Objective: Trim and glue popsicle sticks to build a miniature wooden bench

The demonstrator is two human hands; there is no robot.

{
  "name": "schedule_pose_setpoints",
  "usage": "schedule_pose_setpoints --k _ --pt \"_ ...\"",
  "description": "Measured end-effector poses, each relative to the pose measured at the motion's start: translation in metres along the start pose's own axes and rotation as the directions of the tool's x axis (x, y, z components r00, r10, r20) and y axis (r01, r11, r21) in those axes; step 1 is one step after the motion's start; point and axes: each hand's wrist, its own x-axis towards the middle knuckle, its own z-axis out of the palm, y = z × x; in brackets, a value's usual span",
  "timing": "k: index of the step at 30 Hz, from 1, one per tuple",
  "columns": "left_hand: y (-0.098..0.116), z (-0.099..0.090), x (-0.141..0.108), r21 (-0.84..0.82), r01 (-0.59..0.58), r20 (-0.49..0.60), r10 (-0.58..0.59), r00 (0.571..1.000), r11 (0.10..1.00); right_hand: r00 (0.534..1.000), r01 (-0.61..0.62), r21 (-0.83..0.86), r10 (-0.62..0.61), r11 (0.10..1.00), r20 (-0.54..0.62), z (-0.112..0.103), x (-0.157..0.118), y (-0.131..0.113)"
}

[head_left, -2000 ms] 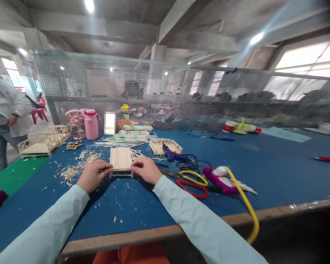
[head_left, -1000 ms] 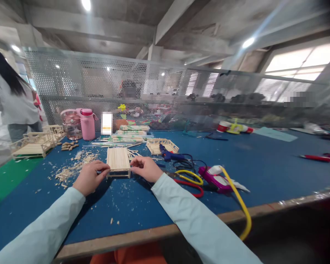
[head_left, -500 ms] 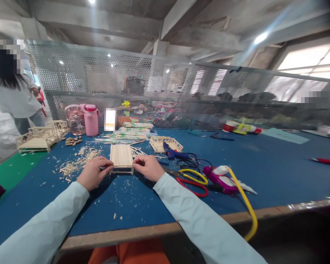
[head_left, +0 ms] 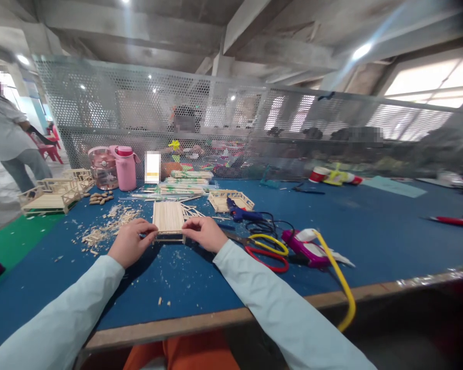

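A small model platform of pale wooden sticks (head_left: 168,217) stands on the blue table between my hands. My left hand (head_left: 134,241) pinches its near left corner with thumb and fingertips. At the near right corner, the fingers of my right hand (head_left: 206,234) are closed on the same model. Its top is a row of sticks laid side by side, with short legs below. Just behind its right side lie loose stick frames (head_left: 193,210). What the fingertips press on exactly is partly hidden.
Stick scraps (head_left: 110,228) lie left. Scissors (head_left: 268,252), a blue glue gun (head_left: 241,211) and a purple glue gun (head_left: 306,250) lie right. Behind are a stick tray (head_left: 216,203), bundled sticks (head_left: 187,185), peanuts (head_left: 100,197) and a pink bottle (head_left: 125,169). More stick models (head_left: 48,200) stand far left.
My hands keep their hold on the stick platform with hardly any movement. The view has shifted slightly. A person at the far left has moved further left.
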Motion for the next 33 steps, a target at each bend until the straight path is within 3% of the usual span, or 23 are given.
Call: schedule_pose_setpoints --k 5,14,19,21,25,29,33 --pt "-0.001 0.002 -0.001 -0.043 0.07 -0.002 -0.07 0.998 0.997 0.998 -0.069 0.118 0.07 0.991 0.0 0.004 0.003 0.007" --pt "-0.002 0.001 -0.001 -0.009 0.014 -0.012 -0.014 1.0 1.0 0.993 -0.118 0.135 0.118 0.984 0.012 0.004 0.005 0.009" --pt "-0.001 0.0 0.0 0.0 -0.002 -0.021 0.002 1.0 1.0 0.987 -0.108 0.196 0.081 0.975 0.142 -0.01 0.005 0.009" --pt "-0.002 0.0 0.0 0.001 -0.007 -0.017 0.007 1.0 1.0 0.986 -0.122 0.201 0.096 0.972 0.136 -0.018 0.005 0.009" --pt "-0.003 -0.001 0.0 0.01 -0.014 -0.012 0.015 1.0 1.0 0.999 -0.038 0.07 0.038 0.997 0.005 -0.024 0.004 0.006" --pt "-0.003 -0.001 0.0 0.019 -0.025 -0.011 0.026 1.0 0.999 0.996 0.087 -0.105 -0.086 0.991 0.013 -0.015 0.002 0.003" --pt "-0.001 -0.002 0.0 0.017 -0.02 -0.025 0.02 0.999 1.0 0.995 0.104 -0.141 -0.104 0.985 0.007 -0.008 0.001 0.003"
